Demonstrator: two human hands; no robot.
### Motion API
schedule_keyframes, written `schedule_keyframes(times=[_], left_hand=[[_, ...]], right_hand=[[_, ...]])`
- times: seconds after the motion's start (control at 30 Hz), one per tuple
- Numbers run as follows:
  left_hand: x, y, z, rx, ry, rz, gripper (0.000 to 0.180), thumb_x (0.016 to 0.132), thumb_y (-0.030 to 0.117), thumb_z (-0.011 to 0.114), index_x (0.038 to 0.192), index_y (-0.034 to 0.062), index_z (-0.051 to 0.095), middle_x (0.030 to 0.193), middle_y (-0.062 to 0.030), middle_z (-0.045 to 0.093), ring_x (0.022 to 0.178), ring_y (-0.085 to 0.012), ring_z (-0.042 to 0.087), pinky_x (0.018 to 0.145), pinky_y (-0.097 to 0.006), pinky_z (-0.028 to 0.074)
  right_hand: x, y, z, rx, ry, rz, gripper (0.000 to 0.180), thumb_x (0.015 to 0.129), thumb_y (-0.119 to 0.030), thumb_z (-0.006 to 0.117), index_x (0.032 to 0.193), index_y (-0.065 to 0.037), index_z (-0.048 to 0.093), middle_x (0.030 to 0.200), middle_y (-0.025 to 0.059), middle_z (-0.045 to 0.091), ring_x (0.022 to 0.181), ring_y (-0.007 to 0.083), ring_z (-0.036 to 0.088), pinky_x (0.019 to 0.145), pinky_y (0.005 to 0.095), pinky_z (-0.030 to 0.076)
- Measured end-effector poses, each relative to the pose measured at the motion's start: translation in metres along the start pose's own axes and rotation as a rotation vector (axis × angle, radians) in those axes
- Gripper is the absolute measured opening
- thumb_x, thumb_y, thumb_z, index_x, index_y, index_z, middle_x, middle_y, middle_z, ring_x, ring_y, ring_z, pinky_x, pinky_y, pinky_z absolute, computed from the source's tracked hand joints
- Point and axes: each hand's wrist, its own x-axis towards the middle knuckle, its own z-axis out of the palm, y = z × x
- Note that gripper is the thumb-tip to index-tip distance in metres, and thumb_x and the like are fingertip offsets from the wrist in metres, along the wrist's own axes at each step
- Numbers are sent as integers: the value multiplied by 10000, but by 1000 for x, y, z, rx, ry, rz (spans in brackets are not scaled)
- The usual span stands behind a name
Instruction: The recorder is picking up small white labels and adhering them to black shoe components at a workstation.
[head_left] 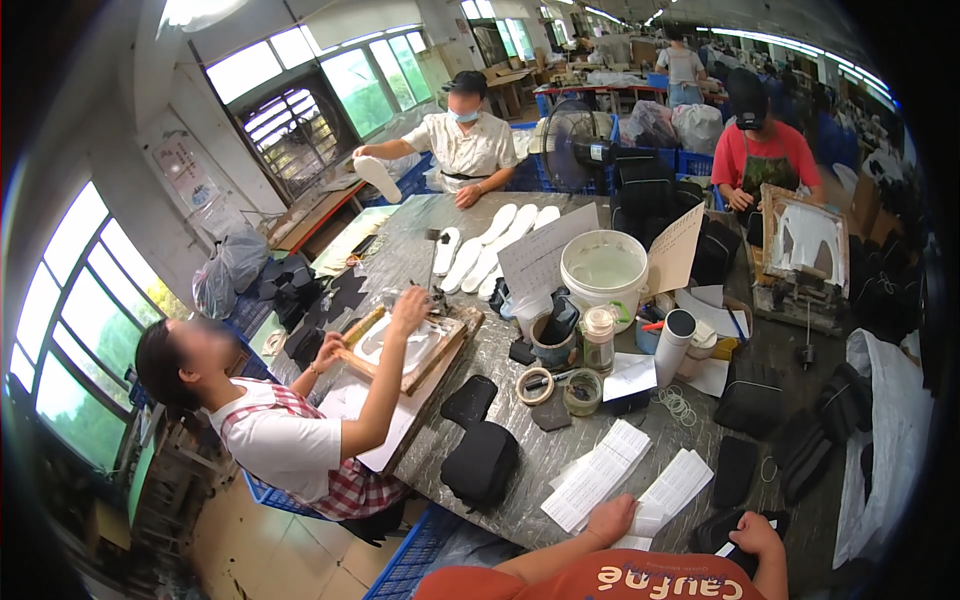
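Note:
At the table's near edge, my left hand (610,520) is closed, its knuckles up, beside printed paper slips (674,490). It touches their lower end; what its fingers hold is hidden. Farther right, my right hand (757,533) closes on a black fabric piece (716,528), and a narrow white strip shows by the fingers. Another fan of printed slips (600,474) lies just beyond my left hand. A stack of black pieces (480,464) stands to its left, with a flat black piece (469,400) behind it.
Past the slips stand a white bucket (604,265), a glass jar (598,340), a grey tumbler (675,345) and tape rolls (583,391). On the left a co-worker handles a wooden frame (405,350). Two others work across the table, near white insoles (497,223) and another frame (804,238).

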Motion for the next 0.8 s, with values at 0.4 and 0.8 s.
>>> schedule_keyframes(times=[0.4, 0.8], left_hand=[[-1, -2, 2, 28, 24, 40, 162, 887, 242, 531, 849, 85, 549, 728, -142, 624, 641, -353, 607, 548, -464, 470], [-1, 0, 1, 2, 24, 21, 183, 901, 259, 502, 844, 89, 541, 735, -147, 627, 664, -363, 610, 557, -476, 472]], right_hand=[[0, -1, -5, 13, -10, 47, 264, 647, -185, 721, 778, -15, 566, 752, 184, 626, 725, 308, 623, 669, 378, 494], [0, 2, -3, 36, 22, 35, 250, 629, -191, 729, 745, -36, 570, 702, 132, 611, 656, 236, 593, 604, 343, 479]])
